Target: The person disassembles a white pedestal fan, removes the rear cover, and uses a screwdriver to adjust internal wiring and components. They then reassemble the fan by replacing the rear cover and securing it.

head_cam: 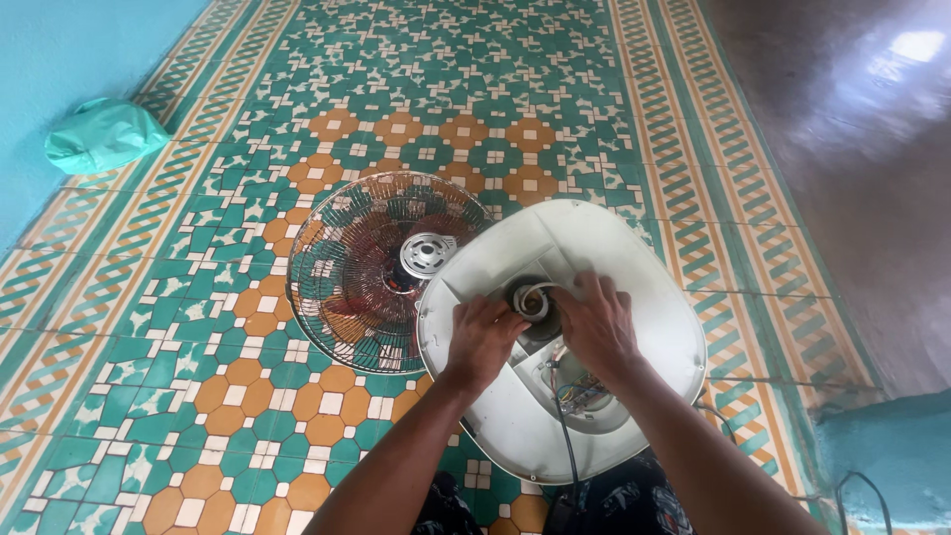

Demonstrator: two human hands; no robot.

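Note:
A white fan base (634, 258) is tilted up with its underside toward me, over a patterned tile floor. My left hand (482, 337) and my right hand (597, 322) both press on the round fitting (535, 297) at the centre of the underside, where a white cable curls. Below them an opening shows coloured wires (582, 391), and a black cord (567, 446) runs down toward me. Behind the base lies the round wire fan guard (371, 263) with its silver hub (428, 253).
A green plastic bag (104, 134) lies by the turquoise wall at the far left. A dark smooth floor strip (852, 129) runs along the right. A turquoise ledge (892, 446) and a black cable (862, 490) sit at the lower right.

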